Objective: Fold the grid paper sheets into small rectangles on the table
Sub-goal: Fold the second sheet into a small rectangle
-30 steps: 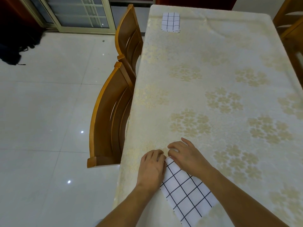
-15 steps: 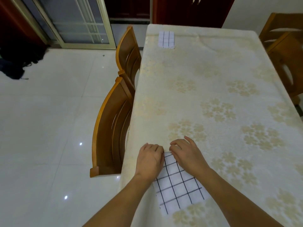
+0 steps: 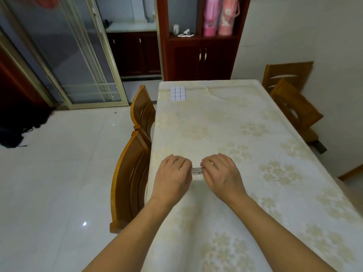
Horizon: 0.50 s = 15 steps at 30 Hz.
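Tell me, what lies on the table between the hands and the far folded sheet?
Only bare tablecloth: the head view shows nothing between the hands and the folded sheet.

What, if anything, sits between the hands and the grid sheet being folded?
Nothing visible. The left hand and right hand both already grip the grid sheet; only a strip shows between them. The folded sheet lies far off at the table's far end.
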Tool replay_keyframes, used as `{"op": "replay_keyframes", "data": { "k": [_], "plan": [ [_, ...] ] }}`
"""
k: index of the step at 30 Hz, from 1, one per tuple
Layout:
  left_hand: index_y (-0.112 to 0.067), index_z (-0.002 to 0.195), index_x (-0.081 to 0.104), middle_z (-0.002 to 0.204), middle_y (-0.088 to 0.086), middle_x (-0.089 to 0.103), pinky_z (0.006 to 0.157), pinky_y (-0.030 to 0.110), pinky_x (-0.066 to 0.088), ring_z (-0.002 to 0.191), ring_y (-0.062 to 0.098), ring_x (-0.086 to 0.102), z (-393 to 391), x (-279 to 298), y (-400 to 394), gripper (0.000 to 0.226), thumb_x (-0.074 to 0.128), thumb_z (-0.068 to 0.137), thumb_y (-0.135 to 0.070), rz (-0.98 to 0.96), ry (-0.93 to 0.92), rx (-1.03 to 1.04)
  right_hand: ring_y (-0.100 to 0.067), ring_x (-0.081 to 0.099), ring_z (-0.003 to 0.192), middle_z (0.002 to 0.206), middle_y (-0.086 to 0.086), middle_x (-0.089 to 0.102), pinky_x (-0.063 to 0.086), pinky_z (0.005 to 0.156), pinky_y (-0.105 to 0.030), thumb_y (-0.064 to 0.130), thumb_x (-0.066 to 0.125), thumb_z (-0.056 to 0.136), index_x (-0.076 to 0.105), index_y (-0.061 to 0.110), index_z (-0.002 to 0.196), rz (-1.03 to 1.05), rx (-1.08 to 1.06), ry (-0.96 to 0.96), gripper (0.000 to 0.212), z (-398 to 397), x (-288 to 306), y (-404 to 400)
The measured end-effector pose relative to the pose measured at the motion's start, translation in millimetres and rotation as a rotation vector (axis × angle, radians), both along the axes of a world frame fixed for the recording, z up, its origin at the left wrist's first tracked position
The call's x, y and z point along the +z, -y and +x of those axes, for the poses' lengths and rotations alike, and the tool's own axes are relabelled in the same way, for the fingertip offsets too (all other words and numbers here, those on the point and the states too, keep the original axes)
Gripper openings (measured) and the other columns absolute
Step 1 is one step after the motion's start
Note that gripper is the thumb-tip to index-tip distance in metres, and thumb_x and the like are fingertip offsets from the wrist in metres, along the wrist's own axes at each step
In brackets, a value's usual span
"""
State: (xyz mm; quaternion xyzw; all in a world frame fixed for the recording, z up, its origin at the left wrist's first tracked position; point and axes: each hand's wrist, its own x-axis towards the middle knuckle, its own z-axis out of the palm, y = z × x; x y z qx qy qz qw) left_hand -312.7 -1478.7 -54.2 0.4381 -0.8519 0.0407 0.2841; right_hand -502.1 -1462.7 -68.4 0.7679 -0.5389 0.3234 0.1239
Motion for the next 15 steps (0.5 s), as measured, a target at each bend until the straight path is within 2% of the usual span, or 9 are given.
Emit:
{"op": "replay_keyframes", "data": {
  "k": [2,7,12,15],
  "plan": [
    [-0.014,0.096,0.066,0.091,0.002,0.068,0.092,0.036,0.049,0.088,0.022,0.061,1.4,-6.7,-18.4,0.011,0.057,0.091,-0.019,0.008,0.011,-0.030,-0.024,0.060,0.085,0.092,-0.002,0.066,0.047,0.083,-0.035,0.006,0.063,0.086,0.068,0.011,0.089,0.010,-0.002,-0.012,0.008,0.8,-4.5,-23.1],
    [-0.016,0.088,0.065,0.085,-0.002,0.066,0.079,0.032,0.049,0.083,0.021,0.059,6.5,-58.7,-80.6,0.007,0.060,0.084,-0.016,0.154,0.051,-0.065,-0.026,0.062,0.085,0.095,0.000,0.066,0.049,0.079,-0.037,0.009,0.064,0.085,0.067,0.013,0.086,0.172,-0.018,0.003,0.005,2.9,-60.2,-96.1],
    [-0.021,0.084,0.065,0.080,-0.006,0.064,0.074,0.027,0.049,0.077,0.016,0.056,19.1,-105.5,-161.0,0.008,0.066,0.078,-0.016,0.340,0.117,-0.124,-0.024,0.062,0.086,0.096,-0.001,0.067,0.048,0.096,-0.038,0.009,0.065,0.082,0.068,0.015,0.083,0.316,-0.039,0.007,0.007,18.8,-111.9,-185.2],
    [-0.022,0.081,0.062,0.079,-0.007,0.062,0.071,0.026,0.048,0.075,0.015,0.054,26.1,-114.1,-201.2,0.005,0.062,0.078,-0.018,0.397,0.142,-0.166,-0.022,0.061,0.092,0.100,0.000,0.066,0.046,0.102,-0.040,0.011,0.066,0.082,0.069,0.017,0.087,0.374,-0.052,0.015,0.009,24.0,-124.8,-232.6]
  ]
}}
